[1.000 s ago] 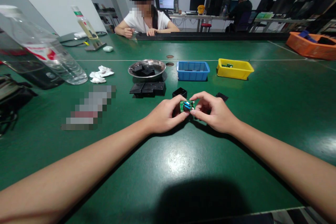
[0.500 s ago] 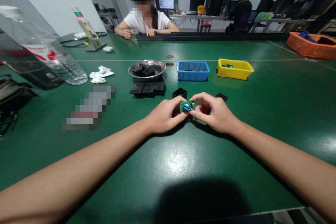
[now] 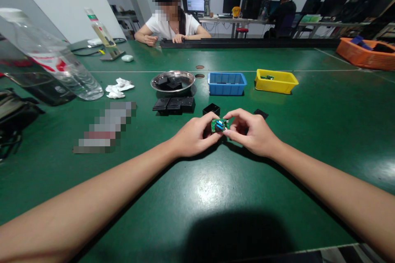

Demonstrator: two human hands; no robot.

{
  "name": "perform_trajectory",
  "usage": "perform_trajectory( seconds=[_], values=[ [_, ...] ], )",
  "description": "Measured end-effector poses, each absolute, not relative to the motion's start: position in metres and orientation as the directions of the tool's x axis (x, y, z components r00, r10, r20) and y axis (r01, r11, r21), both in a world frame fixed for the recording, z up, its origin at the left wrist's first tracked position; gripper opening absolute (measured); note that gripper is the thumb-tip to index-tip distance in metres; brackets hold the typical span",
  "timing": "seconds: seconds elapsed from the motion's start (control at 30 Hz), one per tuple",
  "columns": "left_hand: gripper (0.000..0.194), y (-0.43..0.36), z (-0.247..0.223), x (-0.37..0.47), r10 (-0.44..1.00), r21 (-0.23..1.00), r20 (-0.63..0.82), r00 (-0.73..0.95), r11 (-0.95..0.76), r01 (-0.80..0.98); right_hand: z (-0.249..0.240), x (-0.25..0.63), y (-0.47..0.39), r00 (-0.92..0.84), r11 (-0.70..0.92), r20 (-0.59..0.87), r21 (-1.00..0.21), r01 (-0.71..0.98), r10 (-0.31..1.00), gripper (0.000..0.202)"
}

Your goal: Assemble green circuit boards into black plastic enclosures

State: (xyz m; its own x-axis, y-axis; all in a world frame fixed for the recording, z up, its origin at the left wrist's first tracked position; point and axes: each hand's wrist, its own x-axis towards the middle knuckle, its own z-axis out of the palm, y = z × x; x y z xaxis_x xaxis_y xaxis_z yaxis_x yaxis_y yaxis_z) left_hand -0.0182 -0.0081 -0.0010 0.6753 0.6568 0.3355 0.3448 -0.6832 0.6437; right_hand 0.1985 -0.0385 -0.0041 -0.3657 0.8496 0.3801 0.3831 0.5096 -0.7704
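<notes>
A small green circuit board with blue parts on its face is held up between both hands, above the green table. My left hand pinches its left end between thumb and fingers. From the other side, my right hand grips the right end with thumb and forefinger. Just behind the board stands an open black plastic box, partly hidden by my left fingers. A flat black piece lies beyond my right hand.
Behind the hands stand a steel bowl of black parts, a blue bin and a yellow bin with circuit boards. Black cases sit before the bowl. Bottles stand left; an orange basket is far right. A person sits opposite.
</notes>
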Motion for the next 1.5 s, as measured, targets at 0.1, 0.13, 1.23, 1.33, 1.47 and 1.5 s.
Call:
perform_trajectory(
  seconds=[0.1, 0.13, 1.23, 1.33, 1.47, 1.5],
  values=[
    [0.015, -0.0084, -0.0008, -0.0181, 0.658, 0.656, 0.331, 0.676, -0.676, 0.337, -0.0038, 0.1986, -0.0389, -0.357, 0.509, 0.384, -0.768, 0.389, 0.852, 0.028],
    [0.015, -0.0084, -0.0008, -0.0180, 0.659, 0.661, 0.332, 0.675, -0.673, 0.331, -0.0038, 0.1986, -0.0390, -0.354, 0.508, 0.385, -0.768, 0.390, 0.853, 0.028],
    [0.028, -0.0097, -0.0016, -0.0174, 0.680, 0.593, 0.501, 0.536, -0.720, 0.359, -0.0038, 0.1992, -0.0389, -0.295, 0.470, 0.374, -0.785, 0.404, 0.879, 0.028],
    [0.029, -0.0086, -0.0018, -0.0186, 0.660, 0.572, 0.541, 0.520, -0.743, 0.347, -0.0046, 0.1989, -0.0383, -0.315, 0.466, 0.358, -0.785, 0.409, 0.879, 0.029],
    [0.025, -0.0084, -0.0014, -0.0191, 0.630, 0.557, 0.579, 0.518, -0.770, 0.313, -0.0078, 0.1978, -0.0374, -0.369, 0.447, 0.309, -0.805, 0.390, 0.877, 0.029],
    [0.024, -0.0085, -0.0014, -0.0188, 0.622, 0.548, 0.592, 0.513, -0.777, 0.309, -0.0089, 0.1973, -0.0372, -0.377, 0.436, 0.295, -0.818, 0.376, 0.878, 0.030]
  ],
)
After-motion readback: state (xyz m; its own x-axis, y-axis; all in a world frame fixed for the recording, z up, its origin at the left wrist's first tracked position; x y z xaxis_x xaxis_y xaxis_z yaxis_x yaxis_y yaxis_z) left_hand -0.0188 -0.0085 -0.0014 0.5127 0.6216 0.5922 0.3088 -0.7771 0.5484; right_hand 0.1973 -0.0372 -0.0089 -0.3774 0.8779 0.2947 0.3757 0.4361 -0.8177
